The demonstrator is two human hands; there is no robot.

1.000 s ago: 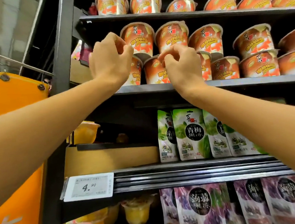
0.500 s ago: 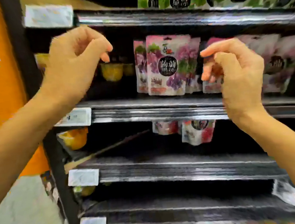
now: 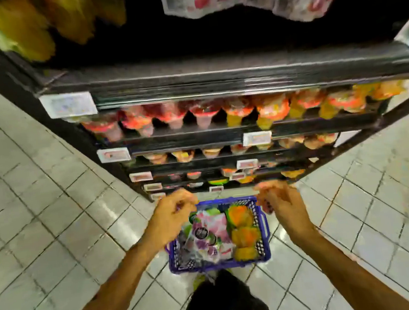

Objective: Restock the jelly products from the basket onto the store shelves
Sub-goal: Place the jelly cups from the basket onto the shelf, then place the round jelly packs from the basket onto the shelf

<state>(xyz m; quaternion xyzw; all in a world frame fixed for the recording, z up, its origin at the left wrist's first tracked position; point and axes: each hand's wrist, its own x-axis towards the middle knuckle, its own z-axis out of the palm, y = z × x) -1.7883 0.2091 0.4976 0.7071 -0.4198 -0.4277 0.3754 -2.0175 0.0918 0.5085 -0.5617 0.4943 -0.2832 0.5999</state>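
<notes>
L hand [image 3: 173, 215] hangs over the far-left corner of the blue basket [image 3: 262, 247], fingers loose-curled, gripping nothing. Basket sits on the floor tiles [image 3: 53, 223] btwn both hands, just near of the shelves [image 3: 221, 135]. Inside: jelly pouches [image 3: 207, 233] left, orange jelly cups [image 3: 244, 234] right. R hand [image 3: 280, 204] over the far-right corner, too blurred, can't tell its grip.

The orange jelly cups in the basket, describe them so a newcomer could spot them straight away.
On the tiled floor before the dark shelves stands a blue mesh basket. The orange jelly cups lie in a row along its right side. Unlike the pink and purple pouches beside them, they are rounded and orange-yellow.
</notes>
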